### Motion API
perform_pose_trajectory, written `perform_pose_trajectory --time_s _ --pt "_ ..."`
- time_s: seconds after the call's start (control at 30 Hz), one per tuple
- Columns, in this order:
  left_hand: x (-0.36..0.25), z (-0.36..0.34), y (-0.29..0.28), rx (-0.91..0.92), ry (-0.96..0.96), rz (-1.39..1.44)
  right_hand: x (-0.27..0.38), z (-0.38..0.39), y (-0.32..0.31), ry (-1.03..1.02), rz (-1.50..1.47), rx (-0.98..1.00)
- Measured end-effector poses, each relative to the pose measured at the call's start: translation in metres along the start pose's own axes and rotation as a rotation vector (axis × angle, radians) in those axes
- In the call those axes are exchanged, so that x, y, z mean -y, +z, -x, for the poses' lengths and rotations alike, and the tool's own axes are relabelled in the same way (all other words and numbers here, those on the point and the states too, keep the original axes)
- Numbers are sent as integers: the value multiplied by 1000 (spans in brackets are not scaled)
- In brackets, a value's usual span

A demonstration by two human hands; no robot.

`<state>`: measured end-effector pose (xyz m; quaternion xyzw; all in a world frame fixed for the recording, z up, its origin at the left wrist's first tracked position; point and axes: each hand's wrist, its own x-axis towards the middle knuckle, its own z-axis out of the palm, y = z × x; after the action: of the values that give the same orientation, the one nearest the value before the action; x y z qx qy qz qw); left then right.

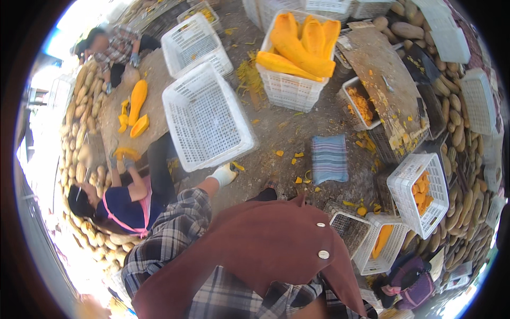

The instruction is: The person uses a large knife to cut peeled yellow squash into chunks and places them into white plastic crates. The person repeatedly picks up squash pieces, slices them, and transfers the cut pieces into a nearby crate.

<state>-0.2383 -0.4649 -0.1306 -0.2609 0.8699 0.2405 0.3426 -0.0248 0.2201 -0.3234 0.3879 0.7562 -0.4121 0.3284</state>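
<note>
My left hand (225, 174), in a white glove below a plaid sleeve, hangs low by the near corner of an empty white plastic crate (247, 137). Its fingers look loosely apart, and nothing large is in them. A small yellow scrap (238, 166) shows right by the fingertips; whether they touch it I cannot tell. My right hand is out of sight; only part of that arm shows at the lower edge. Ahead stands a white crate (291, 95) heaped with long, peeled orange squashes (300, 50).
A co-worker (125, 207) at left handles an orange squash piece (127, 153); another person (114, 50) sits farther back. A striped cushion (329, 158) lies among scraps. At right are a board (385, 80), a crate of orange chunks (392, 181) and piled unpeeled squashes (462, 212).
</note>
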Motion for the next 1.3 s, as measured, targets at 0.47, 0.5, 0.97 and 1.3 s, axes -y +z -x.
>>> perform_pose_trajectory --time_s 0.47,0.5,0.97,1.3 --pt "-124 36 26 130 179 -125 71 33 -93 269 -210 -22" --pt "-144 35 24 133 164 -112 61 27 -92 235 -158 -42" --pt "-218 -162 -1 219 596 -735 35 153 29 613 -279 -371" --pt "-352 -67 19 175 530 -388 -6 188 110 583 -546 25"
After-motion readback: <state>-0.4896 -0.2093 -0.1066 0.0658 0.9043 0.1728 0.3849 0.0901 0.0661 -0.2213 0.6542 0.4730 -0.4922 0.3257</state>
